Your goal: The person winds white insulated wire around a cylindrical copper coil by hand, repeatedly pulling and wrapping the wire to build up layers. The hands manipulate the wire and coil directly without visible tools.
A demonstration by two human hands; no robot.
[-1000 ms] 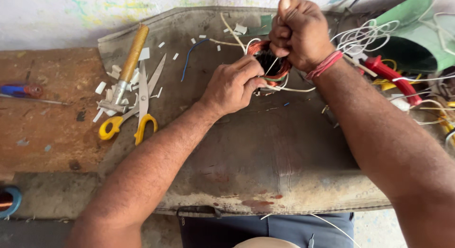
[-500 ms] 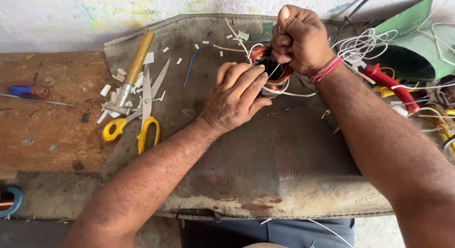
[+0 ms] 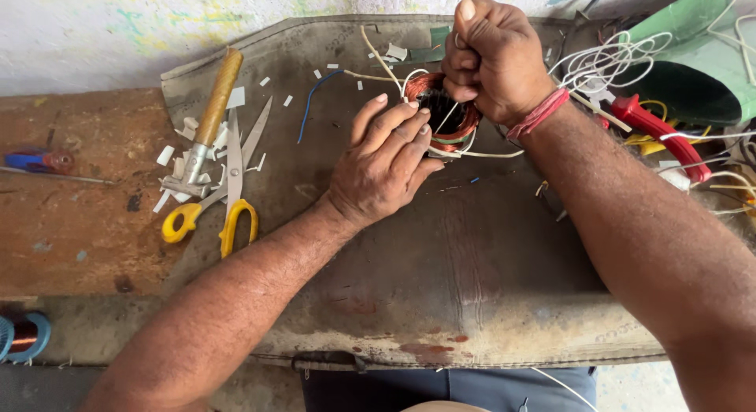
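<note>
A: Where's the copper coil (image 3: 450, 113)?

B: Far side of the grey mat (image 3: 441, 278) on the worktop (image 3: 71, 223), right of the yellow-handled scissors (image 3: 228, 184). The left hand (image 3: 386, 164) lies flat, fingers spread, pinning its near edge.

A: And the right hand (image 3: 492, 58)?

B: A closed fist above the coil, clamped on a white cord (image 3: 453, 111) running down into the windings.

A: Tips for doing it well?

B: I'd pull straight along the cord, steadily, keeping the coil pressed down so the windings don't lift or kink.
</note>
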